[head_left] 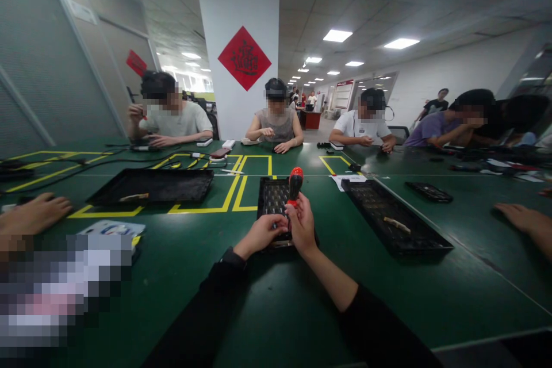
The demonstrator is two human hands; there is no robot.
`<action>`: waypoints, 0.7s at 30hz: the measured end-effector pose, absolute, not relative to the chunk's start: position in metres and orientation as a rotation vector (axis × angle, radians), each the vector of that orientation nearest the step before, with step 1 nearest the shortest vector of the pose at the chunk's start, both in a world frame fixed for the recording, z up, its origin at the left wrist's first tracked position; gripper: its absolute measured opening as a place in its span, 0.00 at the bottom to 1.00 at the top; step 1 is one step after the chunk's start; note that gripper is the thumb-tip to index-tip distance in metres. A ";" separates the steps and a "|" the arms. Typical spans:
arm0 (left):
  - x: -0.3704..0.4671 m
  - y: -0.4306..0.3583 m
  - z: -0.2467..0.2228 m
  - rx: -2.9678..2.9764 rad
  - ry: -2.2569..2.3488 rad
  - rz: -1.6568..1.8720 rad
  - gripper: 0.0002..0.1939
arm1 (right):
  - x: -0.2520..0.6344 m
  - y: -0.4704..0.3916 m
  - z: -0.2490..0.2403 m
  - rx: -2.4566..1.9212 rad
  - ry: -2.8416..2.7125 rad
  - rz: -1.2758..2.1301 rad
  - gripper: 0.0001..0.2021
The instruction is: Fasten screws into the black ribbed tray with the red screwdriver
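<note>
Upright in my right hand is a screwdriver with a black and red handle, its rounded red end pointing up. My right fingers wrap round the lower part of the handle. Close beside it, my left hand is closed in a pinch near the screwdriver's lower end; what its fingertips hold is hidden. Both hands are over the near part of a small black tray, where several small light-coloured parts lie in rows. The screwdriver's tip is out of sight behind my fingers.
A long black tray lies to the right and a wide black tray to the left, each holding a tan strip. Cables cross the green table. Other people's hands rest at the left and right edges; several people sit opposite.
</note>
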State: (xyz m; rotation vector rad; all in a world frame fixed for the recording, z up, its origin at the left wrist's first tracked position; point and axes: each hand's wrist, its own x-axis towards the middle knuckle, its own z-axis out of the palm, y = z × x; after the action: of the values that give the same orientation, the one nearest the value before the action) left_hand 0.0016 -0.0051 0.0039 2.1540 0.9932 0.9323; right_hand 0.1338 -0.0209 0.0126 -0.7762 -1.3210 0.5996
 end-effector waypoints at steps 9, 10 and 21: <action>0.004 -0.007 0.005 2.095 1.113 0.931 0.09 | 0.132 -0.018 0.010 -0.747 -1.257 0.667 0.18; 0.004 -0.007 0.005 2.100 1.117 0.932 0.09 | 0.132 -0.018 0.011 -0.760 -1.250 0.653 0.18; 0.003 -0.005 0.001 2.115 1.093 0.959 0.10 | 0.136 -0.016 0.011 -0.811 -1.205 0.585 0.24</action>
State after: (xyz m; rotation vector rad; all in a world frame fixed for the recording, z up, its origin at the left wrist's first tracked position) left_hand 0.0032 -0.0052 0.0013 2.1154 1.0930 0.9588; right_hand 0.1360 -0.0164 0.0108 -0.8110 -1.2045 0.5847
